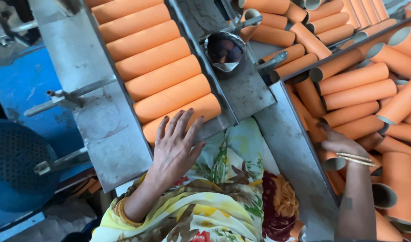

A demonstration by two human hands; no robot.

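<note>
down low, the left hand (174, 145) lies flat with its fingers spread wide, gripping nothing; the fingertips rest on the nearest orange tube (181, 117) at the bottom of the chute (102, 121). that tube is the last in a row of orange tubes (151, 58) lying side by side, touching, up the sloped metal channel; the top of the row is cut off by the frame edge.

the right hand (342, 143) reaches into the bin (295, 148) on the right, among a loose heap of tubes (362, 92). its fingers are buried between the tubes, so i cannot tell whether they are curled on one or loose. gold bangles (355, 158) sit at the wrist, and the forearm runs off the bottom edge.

between chute and bin, a small shiny metal part (225, 50) sits on a grey plate; its shape is hard to make out, and what shows in its surface is too dark to read. rods (272, 62) stick out beside it.

a patterned yellow cloth (223, 197) covers the lap below, hiding whatever is under the chute's end. at far left a blue round mesh thing (17, 163) is partly cut off, dim.
</note>
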